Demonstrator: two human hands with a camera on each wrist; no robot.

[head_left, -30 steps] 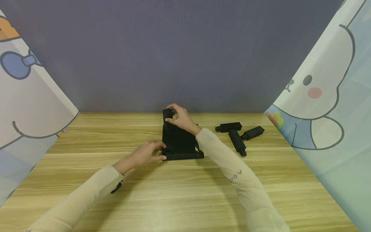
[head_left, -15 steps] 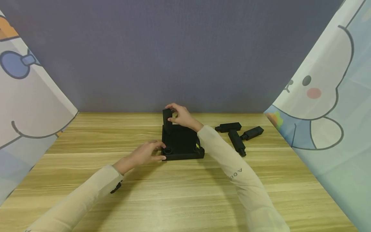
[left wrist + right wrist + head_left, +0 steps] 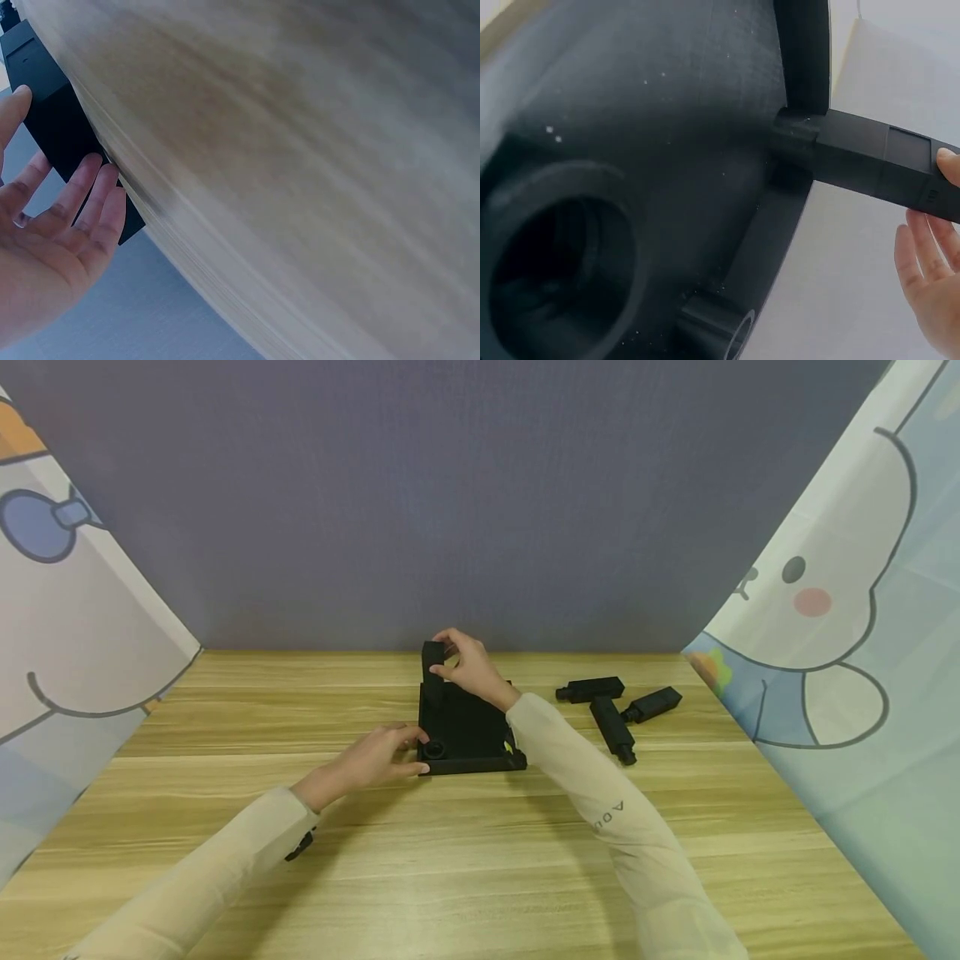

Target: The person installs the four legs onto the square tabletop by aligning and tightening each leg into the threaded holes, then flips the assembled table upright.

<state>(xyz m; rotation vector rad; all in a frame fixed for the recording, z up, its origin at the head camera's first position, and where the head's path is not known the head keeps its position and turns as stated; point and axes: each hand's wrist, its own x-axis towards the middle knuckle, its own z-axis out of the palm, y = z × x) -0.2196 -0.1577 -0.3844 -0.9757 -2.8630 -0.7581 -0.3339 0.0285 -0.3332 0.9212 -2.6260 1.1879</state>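
A black square tabletop-like panel (image 3: 471, 725) with raised edges lies on the wooden table, round sockets (image 3: 434, 749) at its corners. My left hand (image 3: 369, 758) holds its near left corner, thumb on the front edge and fingers along the left side. At the far left corner a black square leg (image 3: 432, 655) stands upright. The thumb and fingers of my right hand (image 3: 471, 667) pinch its upper end. In the right wrist view the lower end of the leg (image 3: 855, 154) meets the corner socket; how deep it sits I cannot tell.
Three loose black legs with narrower ends lie to the right: one leg (image 3: 596, 690) at the back, another (image 3: 613, 728) nearer, a third (image 3: 654, 704) farther right. A dark grey partition (image 3: 480, 510) rises behind the table (image 3: 420, 877), and printed curtains (image 3: 855, 577) flank it.
My right hand shifts slightly around the top of the leg, which turns and straightens a little in place. The left hand stays on the panel's corner, and the loose legs keep their places.
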